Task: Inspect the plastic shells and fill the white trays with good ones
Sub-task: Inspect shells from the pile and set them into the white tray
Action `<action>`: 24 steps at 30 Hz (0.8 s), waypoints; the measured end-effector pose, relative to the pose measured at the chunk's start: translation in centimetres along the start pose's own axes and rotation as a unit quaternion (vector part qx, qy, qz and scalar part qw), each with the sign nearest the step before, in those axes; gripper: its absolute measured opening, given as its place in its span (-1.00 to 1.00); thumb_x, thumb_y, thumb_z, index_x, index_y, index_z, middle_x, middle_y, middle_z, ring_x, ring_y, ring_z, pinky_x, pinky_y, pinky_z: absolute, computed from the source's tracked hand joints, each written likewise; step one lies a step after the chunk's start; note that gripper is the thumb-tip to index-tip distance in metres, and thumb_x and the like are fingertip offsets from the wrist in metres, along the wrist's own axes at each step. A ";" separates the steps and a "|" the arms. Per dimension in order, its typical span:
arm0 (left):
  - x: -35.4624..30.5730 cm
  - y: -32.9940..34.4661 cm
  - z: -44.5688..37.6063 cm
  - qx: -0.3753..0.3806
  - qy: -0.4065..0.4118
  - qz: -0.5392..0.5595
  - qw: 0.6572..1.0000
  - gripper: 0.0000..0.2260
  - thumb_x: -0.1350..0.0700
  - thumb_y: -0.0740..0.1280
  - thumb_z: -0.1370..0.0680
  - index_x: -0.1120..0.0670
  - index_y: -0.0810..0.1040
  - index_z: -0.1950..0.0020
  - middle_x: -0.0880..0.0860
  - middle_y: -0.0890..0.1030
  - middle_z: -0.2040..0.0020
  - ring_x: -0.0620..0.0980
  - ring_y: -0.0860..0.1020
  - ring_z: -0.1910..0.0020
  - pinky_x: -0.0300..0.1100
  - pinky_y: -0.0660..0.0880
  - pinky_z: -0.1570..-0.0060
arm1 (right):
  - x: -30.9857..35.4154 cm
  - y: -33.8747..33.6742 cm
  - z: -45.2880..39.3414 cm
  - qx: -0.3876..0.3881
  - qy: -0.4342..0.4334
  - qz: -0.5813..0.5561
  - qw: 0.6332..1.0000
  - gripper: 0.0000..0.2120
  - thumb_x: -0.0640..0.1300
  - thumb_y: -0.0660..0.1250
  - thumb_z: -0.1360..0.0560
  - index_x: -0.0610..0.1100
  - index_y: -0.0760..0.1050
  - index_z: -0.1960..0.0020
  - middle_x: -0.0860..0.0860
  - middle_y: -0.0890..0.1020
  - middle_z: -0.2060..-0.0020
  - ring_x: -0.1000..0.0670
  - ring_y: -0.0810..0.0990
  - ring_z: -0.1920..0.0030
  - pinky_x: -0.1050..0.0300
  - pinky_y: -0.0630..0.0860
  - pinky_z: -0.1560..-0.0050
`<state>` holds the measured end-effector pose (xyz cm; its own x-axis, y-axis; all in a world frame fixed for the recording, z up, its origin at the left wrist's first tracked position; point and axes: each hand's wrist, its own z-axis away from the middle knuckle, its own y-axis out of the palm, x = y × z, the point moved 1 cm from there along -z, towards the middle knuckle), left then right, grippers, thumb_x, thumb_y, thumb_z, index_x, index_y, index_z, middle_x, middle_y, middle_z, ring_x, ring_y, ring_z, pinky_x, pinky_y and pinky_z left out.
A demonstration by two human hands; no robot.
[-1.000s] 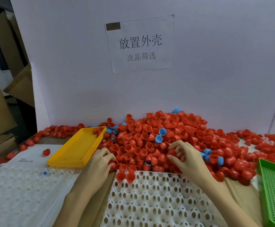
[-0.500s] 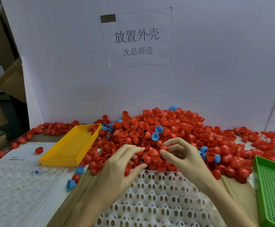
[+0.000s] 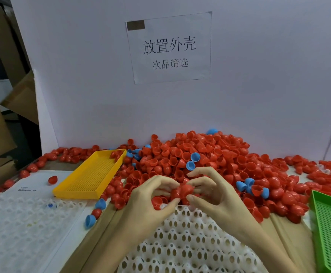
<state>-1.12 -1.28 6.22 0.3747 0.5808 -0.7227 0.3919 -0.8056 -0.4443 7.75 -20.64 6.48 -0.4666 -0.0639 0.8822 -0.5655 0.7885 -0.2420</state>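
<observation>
Two hands: the left hand (image 3: 151,196) and the right hand (image 3: 210,192) meet over the far edge of the white tray (image 3: 180,243), fingertips facing.
Held shell: a red shell (image 3: 182,191) sits between the two hands, dome toward the camera, just above the tray's far rim.
Left fingers: curled, thumb below and fingers above, pinching the shell's left side.
Right fingers: curled likewise, thumb under and forefinger over the shell's right side; the other fingers arch loosely.
Supply: a heap of red shells (image 3: 200,154) with a few blue shells (image 3: 192,161) lies just behind the hands.
Tray state: the visible cells look unfilled; a second white tray (image 3: 22,223) lies to the left.
Handling, judged: thin moulded plastic, very light, smooth and apt to slip; the open rim probably flexes under a hard squeeze.
Hold, judged: light pinch across the rim or dome, rotating it to check for flaws.
Side bins: a yellow tray (image 3: 89,174) at left, a green tray (image 3: 330,229) at right.
</observation>
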 end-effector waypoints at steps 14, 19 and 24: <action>0.6 -1.6 -0.4 0.030 -0.066 0.092 0.993 -0.92 0.04 0.56 -0.52 -0.05 0.71 0.01 -0.07 0.74 0.05 -0.09 0.71 -0.02 -0.24 0.61 -0.09 | 1.3 2.3 -0.6 -0.072 -0.068 0.283 0.954 -0.82 -0.19 0.55 -0.47 0.05 0.69 -0.01 0.22 0.62 0.03 0.15 0.65 0.04 0.26 0.62 0.07; 1.7 -1.9 -0.5 0.013 -0.067 0.071 0.995 -0.94 0.01 0.48 -0.59 -0.04 0.74 0.03 -0.07 0.74 0.11 -0.09 0.71 0.05 -0.23 0.62 -0.05 | 1.3 2.7 -1.8 -0.038 -0.053 0.325 0.943 -0.89 -0.13 0.54 -0.49 0.00 0.70 -0.01 0.19 0.56 -0.06 0.19 0.60 0.06 0.38 0.56 0.03; 3.4 -3.0 -0.8 -0.107 -0.101 -0.018 0.989 -0.92 0.08 0.46 -0.60 -0.02 0.70 0.09 -0.13 0.71 0.21 -0.15 0.69 0.18 -0.19 0.65 0.06 | -0.1 3.5 -3.2 0.062 0.012 0.397 0.916 -0.90 -0.10 0.49 -0.55 0.00 0.69 -0.06 0.12 0.51 -0.08 0.20 0.53 0.03 0.37 0.50 -0.05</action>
<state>-0.33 3.24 5.53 0.1896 0.5566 -0.8088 0.5788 -0.7288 -0.3659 8.02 -15.90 6.88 -0.7497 0.5144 0.4164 -0.1282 0.5044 -0.8539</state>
